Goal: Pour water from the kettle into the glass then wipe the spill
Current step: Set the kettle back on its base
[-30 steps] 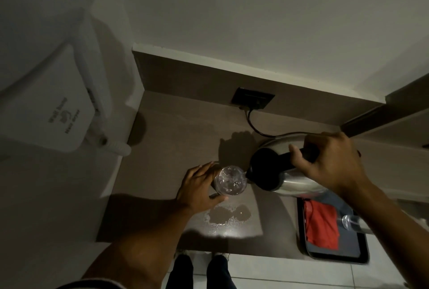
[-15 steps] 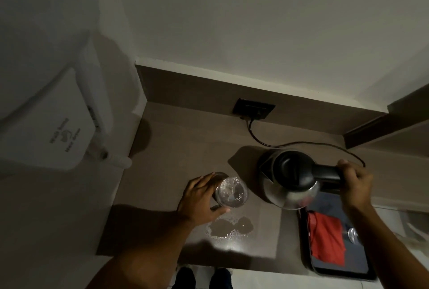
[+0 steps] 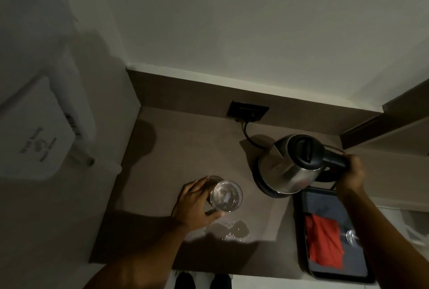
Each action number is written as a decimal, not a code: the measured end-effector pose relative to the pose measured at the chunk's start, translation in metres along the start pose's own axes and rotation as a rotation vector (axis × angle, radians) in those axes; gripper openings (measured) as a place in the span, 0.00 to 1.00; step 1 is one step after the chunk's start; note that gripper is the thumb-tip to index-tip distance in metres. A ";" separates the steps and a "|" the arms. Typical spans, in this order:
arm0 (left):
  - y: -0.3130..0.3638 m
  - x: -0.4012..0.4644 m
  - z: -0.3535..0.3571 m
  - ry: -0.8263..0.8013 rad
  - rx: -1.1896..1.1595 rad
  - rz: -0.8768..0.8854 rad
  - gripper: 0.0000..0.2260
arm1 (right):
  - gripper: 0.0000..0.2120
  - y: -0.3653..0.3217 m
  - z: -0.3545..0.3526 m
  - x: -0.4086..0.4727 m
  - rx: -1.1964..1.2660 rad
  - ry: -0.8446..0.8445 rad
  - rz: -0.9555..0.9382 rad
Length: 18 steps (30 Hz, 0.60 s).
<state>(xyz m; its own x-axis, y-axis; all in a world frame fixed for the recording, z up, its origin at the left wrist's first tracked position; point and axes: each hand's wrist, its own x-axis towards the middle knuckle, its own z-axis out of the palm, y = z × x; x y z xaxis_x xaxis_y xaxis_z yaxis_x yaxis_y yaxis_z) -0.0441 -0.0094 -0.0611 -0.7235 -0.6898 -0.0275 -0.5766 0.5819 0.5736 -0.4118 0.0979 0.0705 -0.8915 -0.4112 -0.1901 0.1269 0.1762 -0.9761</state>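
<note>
Kettle (image 3: 287, 168): steel body, black lid, sitting on its round base on the brown counter (image 3: 176, 154), at the right rear. It stands close to upright, long axis roughly vertical. Spout points left and slightly toward the back wall; the black handle sticks out to the right. Right hand (image 3: 351, 172) is wrapped around the end of that handle, fingers closed on it.

Glass (image 3: 226, 196): upright on the counter, mouth up, left of the kettle and well apart from it, water visible inside. Left hand (image 3: 193, 205) cups its left side, fingers curled around the wall, thumb at the front.

Spill (image 3: 228, 230): shallow puddle on the counter just in front of the glass.

Black tray (image 3: 301, 242) lies in front of the kettle at right, holding a red cloth (image 3: 322, 242). Cord runs from the kettle base to the wall socket (image 3: 248, 112).
</note>
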 end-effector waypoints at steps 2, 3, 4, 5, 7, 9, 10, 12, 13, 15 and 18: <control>-0.001 0.000 0.001 -0.002 0.008 -0.004 0.39 | 0.16 0.005 -0.001 0.002 -0.025 -0.028 0.000; 0.000 0.000 0.001 -0.001 0.010 -0.004 0.39 | 0.15 0.007 -0.001 0.003 -0.027 -0.037 -0.001; 0.000 0.000 0.001 -0.003 0.010 -0.004 0.39 | 0.15 0.007 0.000 0.002 -0.027 -0.046 -0.003; 0.001 0.000 0.000 -0.004 0.007 -0.004 0.39 | 0.16 0.007 0.000 0.002 -0.036 -0.046 -0.005; 0.001 0.000 0.000 0.002 0.005 -0.002 0.39 | 0.19 0.005 0.003 -0.001 -0.054 -0.051 -0.015; 0.002 0.000 -0.001 0.013 0.005 0.004 0.39 | 0.21 0.001 0.006 -0.002 -0.045 -0.050 -0.006; 0.002 0.000 0.000 0.011 0.006 0.004 0.39 | 0.22 -0.001 0.007 -0.001 -0.030 -0.043 -0.001; 0.002 0.000 0.000 0.005 0.008 -0.001 0.39 | 0.24 0.000 0.007 0.003 -0.015 -0.032 0.004; 0.003 0.000 0.000 0.003 0.011 -0.004 0.39 | 0.24 0.002 0.006 0.006 -0.013 -0.030 0.011; 0.002 0.000 0.000 0.000 0.022 -0.008 0.39 | 0.21 0.007 0.002 0.009 0.008 -0.041 0.028; 0.003 0.000 0.001 0.016 0.016 -0.004 0.39 | 0.18 0.013 -0.004 0.012 -0.002 -0.071 0.025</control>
<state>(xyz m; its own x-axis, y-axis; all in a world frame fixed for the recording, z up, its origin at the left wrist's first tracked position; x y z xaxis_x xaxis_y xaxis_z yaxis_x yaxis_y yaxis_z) -0.0455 -0.0073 -0.0600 -0.7147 -0.6992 -0.0166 -0.5857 0.5854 0.5606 -0.4230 0.0989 0.0558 -0.8548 -0.4694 -0.2214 0.1476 0.1892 -0.9708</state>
